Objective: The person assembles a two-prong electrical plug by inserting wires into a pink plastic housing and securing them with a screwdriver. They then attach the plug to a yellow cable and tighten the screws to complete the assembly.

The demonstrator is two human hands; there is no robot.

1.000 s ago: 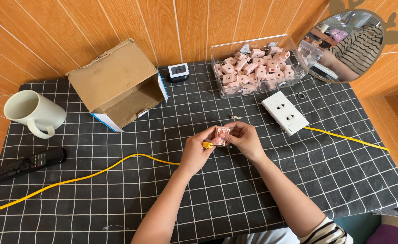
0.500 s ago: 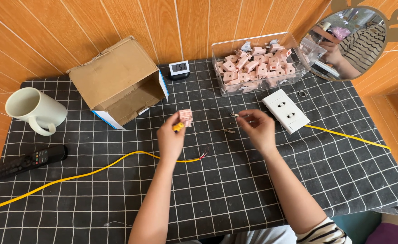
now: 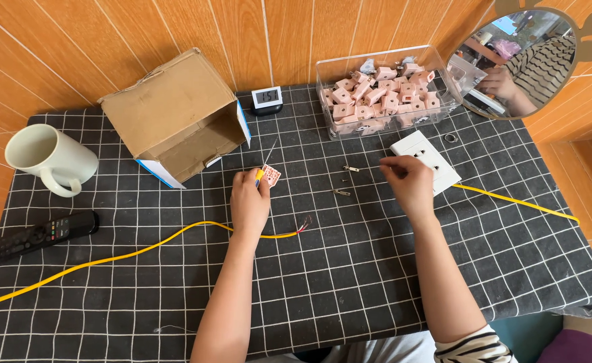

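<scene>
Left hand (image 3: 250, 202): closed around a small pink terminal block (image 3: 271, 175) and a yellow-handled screwdriver (image 3: 264, 166), block pinched at the fingertips, shaft pointing up and away. Right hand (image 3: 409, 183): fingers curled over the white wall socket (image 3: 425, 158); whether they pinch anything, cannot tell. Yellow cable (image 3: 175, 235): bare end lying loose just beside the left wrist, unconnected. Small screws (image 3: 344, 180): loose on the checked cloth between the hands. Wiring apparently unfinished.

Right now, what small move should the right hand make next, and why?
Probably lower the right hand a little leftward toward the small metal screws lying loose on the checked cloth. The left hand already holds a pink part and a screwdriver, while the right hand's fingers look empty.
</scene>
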